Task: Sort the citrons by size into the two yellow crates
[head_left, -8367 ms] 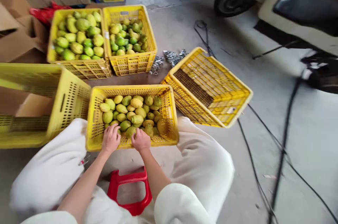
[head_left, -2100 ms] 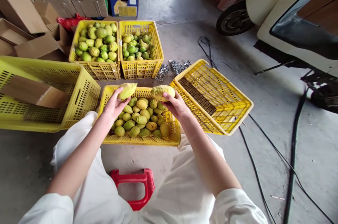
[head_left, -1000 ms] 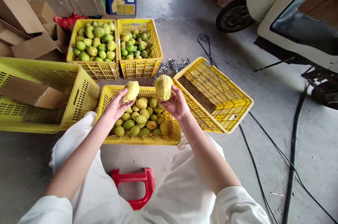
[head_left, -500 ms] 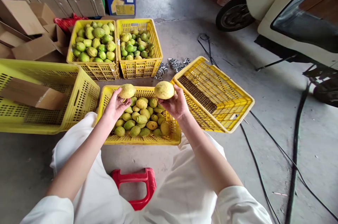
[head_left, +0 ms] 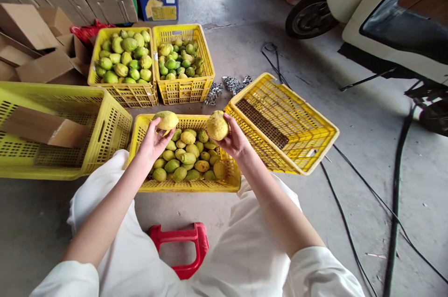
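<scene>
My left hand (head_left: 154, 141) is closed around a yellow lemon (head_left: 166, 120), held up by the fingertips over the near crate's left side. In my right hand (head_left: 232, 137) is another lemon (head_left: 217, 125), rounder in outline and bumpy, with its end turned toward me. Below both hands stands a yellow plastic crate (head_left: 189, 186). Its bottom is covered with several yellow-green lemons (head_left: 188, 158). The two held lemons are apart from each other and above the crate's contents.
Two yellow crates (head_left: 122, 94) (head_left: 184, 94) of greener lemons stand behind. A tilted yellow crate (head_left: 297, 124) lies at right, a larger one (head_left: 108, 124) with cardboard at left. A red stool (head_left: 201, 245) is between my legs. Black cables (head_left: 395, 208) and a white vehicle (head_left: 392, 31) are at right.
The lemon in my right hand has turned so its end faces me, and it sits slightly lower. My left hand's lemon has tilted a little and stays in about the same place.
</scene>
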`<action>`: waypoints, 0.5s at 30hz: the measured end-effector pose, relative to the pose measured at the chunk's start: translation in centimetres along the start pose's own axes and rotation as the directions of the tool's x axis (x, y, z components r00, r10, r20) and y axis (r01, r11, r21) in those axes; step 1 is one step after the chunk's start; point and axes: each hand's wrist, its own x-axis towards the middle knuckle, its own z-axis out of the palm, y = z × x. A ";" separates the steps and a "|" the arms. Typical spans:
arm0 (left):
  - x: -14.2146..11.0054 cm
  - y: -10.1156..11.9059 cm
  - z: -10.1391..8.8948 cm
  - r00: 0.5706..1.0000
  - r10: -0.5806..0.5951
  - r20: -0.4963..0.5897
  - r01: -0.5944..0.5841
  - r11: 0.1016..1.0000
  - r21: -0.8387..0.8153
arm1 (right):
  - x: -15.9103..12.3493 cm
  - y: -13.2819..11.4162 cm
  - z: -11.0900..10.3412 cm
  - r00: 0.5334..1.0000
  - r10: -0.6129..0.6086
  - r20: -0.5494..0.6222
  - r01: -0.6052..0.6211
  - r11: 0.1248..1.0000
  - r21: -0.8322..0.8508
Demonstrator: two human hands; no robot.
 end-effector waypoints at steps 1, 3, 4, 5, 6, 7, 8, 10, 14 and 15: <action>0.0 0.0 -0.1 1.000 0.017 0.005 -0.017 1.000 0.008 | 0.0 0.0 0.0 1.000 0.011 0.001 -0.011 1.000 -0.015; 0.2 -0.1 -0.2 0.999 0.045 0.003 -0.045 0.999 0.028 | -0.1 0.0 -0.1 0.999 0.040 0.025 -0.039 0.998 -0.054; 0.3 -0.1 -0.3 0.999 0.046 0.003 -0.047 0.998 0.041 | -0.1 0.1 -0.2 0.997 0.065 0.041 -0.062 0.995 -0.077; 0.3 -0.2 -0.4 0.999 0.040 0.006 -0.040 0.998 0.056 | 0.0 0.1 -0.3 0.994 0.098 0.053 -0.092 0.991 -0.101; 0.4 -0.2 -0.5 0.999 0.031 0.011 -0.031 0.997 0.068 | 0.0 0.2 -0.5 0.989 0.133 0.060 -0.124 0.984 -0.125; 0.5 -0.2 -0.6 1.000 0.022 0.018 -0.024 0.997 0.078 | 0.1 0.3 -0.7 0.984 0.167 0.061 -0.156 0.977 -0.147; 0.5 -0.2 -0.6 0.999 0.015 0.031 -0.017 0.996 0.086 | 0.3 0.4 -0.9 0.979 0.197 0.057 -0.185 0.968 -0.168; 0.3 -0.3 -0.7 0.998 0.004 0.069 -0.011 0.995 0.095 | 0.5 0.7 -1.2 0.970 0.238 0.042 -0.224 0.951 -0.211; 0.0 -0.4 -0.7 0.981 -0.016 0.193 -0.008 0.992 0.126 | 0.7 1.3 -1.5 0.967 0.255 0.017 -0.238 0.923 -0.301; -0.1 -0.4 -0.8 0.976 -0.020 0.218 -0.010 0.991 0.135 | 0.7 1.4 -1.4 0.968 0.250 0.013 -0.233 0.921 -0.312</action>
